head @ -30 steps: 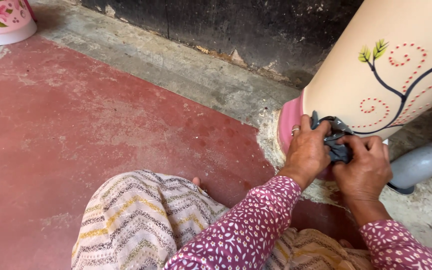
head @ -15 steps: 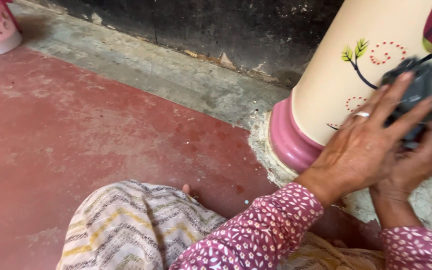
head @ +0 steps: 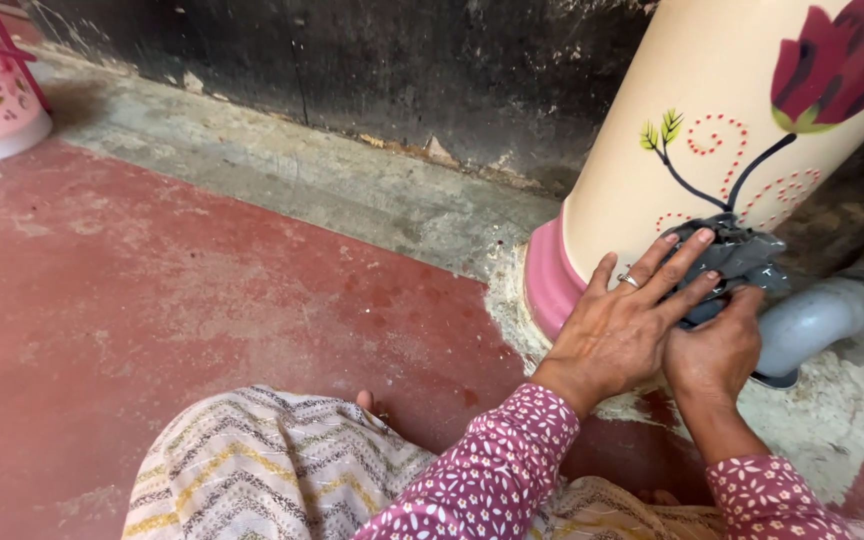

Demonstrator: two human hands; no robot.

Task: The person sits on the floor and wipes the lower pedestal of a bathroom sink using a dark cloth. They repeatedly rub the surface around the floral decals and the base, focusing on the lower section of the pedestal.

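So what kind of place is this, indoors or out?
Probably a house veranda or courtyard edge. There is a worn red floor with a concrete strip along a dark wall, a painted pillar with a flower design, and a grey drain pipe beside it.

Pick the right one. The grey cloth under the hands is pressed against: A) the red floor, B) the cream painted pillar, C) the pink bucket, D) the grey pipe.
B: both the left hand and the right hand hold the grey cloth against the cream pillar, just above its pink base.
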